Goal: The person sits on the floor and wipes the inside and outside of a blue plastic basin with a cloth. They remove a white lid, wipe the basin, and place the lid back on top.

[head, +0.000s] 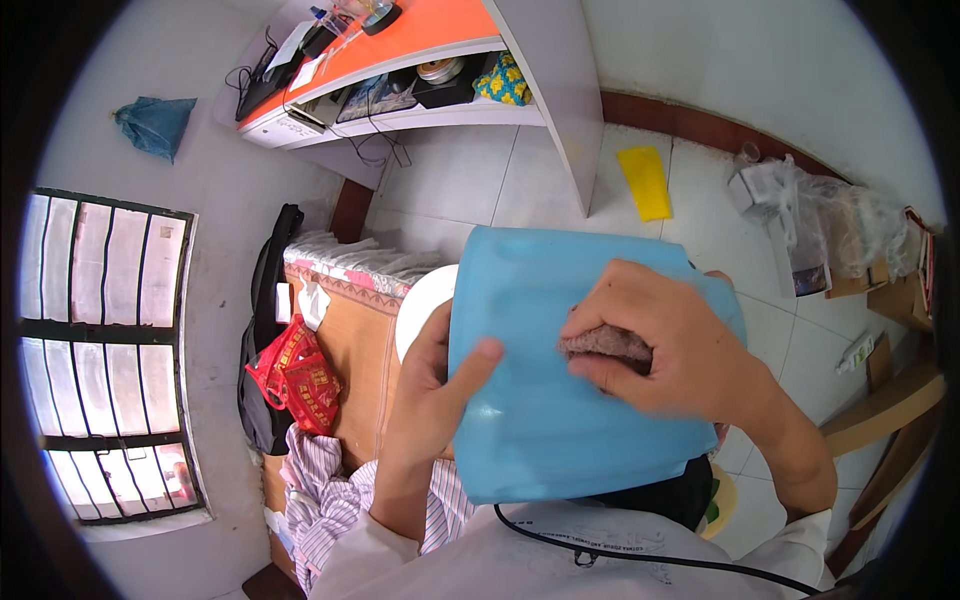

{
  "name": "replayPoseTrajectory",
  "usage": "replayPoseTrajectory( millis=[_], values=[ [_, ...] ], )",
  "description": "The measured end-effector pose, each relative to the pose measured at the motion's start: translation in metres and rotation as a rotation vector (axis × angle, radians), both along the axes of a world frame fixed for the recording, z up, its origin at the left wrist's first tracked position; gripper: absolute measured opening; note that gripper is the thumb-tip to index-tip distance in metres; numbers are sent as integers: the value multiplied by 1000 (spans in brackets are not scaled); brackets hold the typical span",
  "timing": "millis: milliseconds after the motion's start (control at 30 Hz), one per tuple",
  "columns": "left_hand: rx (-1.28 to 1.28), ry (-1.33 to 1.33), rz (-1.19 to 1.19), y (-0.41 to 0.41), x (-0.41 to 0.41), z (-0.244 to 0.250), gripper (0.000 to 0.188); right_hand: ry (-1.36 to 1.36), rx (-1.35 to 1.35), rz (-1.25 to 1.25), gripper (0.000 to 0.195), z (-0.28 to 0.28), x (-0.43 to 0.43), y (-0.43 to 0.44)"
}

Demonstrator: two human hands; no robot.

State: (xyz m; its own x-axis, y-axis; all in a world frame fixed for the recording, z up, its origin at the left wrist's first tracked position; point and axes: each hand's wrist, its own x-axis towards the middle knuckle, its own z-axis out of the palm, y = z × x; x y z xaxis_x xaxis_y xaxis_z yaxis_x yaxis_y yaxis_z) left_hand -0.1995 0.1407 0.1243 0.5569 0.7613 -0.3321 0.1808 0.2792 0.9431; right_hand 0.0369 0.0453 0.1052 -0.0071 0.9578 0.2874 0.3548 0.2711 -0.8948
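A light blue plastic panel (525,420), perhaps the side of a bin or stool, rests over my lap. My left hand (442,382) grips its left edge, thumb on top and fingers out of sight underneath. Bunched in my right hand (660,345) is a brownish-pink terry cloth (606,343), held against the middle of the blue surface. The right hand looks slightly blurred. Part of a round white object (427,307) shows beyond the panel's left edge; what it is I cannot tell.
At left, a bed with a woven mat (360,337) holds a red bag (304,375), a black case (259,405) and striped fabric (322,495). An orange-topped desk (442,30) stands ahead. On the tiled floor lie a yellow packet (645,184) and boxes with plastic wrap (847,225).
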Motion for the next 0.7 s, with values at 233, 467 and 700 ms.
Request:
replayPoseTrajectory(
  millis=[233,467,700],
  values=[
    [158,-38,-110,6,-3,-10,57,50,-4,11,38,-1,1,4],
    [-10,-86,-156,8,-5,-15,55,57,96,96,17,0,-21,50],
    [46,-41,-170,-2,-8,-10,55,202,-137,120,9,11,-11,90]
  ],
)
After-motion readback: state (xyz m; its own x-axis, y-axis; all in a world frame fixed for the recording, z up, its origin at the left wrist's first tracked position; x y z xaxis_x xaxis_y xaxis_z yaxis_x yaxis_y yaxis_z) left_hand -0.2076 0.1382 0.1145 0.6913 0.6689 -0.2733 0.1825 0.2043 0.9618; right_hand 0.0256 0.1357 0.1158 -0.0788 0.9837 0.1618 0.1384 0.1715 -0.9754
